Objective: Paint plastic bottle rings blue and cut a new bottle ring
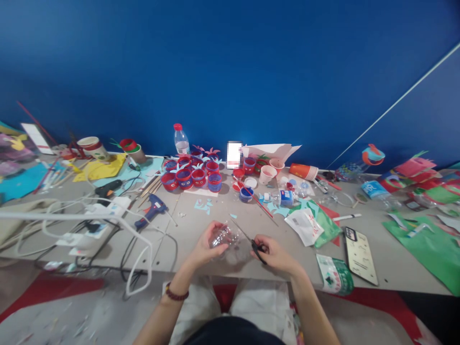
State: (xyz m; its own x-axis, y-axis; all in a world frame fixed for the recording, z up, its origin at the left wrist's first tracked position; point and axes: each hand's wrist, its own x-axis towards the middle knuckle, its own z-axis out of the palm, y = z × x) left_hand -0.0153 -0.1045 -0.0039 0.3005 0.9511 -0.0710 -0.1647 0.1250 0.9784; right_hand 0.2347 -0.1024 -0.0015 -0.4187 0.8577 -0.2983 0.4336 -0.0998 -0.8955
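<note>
My left hand [210,244] is wrapped around a piece of clear plastic bottle [224,235], held just above the table. In my right hand [271,251] is a pair of scissors [247,237] with black handles, its blades pointing up and left toward the plastic. Whether the blades touch the plastic I cannot tell. Several red and blue painted cups [184,179] with paper leaves and eyes stand beyond my hands. A small pot of blue paint [246,193] sits ahead, with a red brush [261,206] lying by it.
A blue glue gun [153,211] and a white power strip [98,230] with tangled cables lie to the left. A plastic bottle with a blue label [285,197], a white packet [304,226] and a phone [360,256] are on the right. The blue wall [230,72] closes off the back.
</note>
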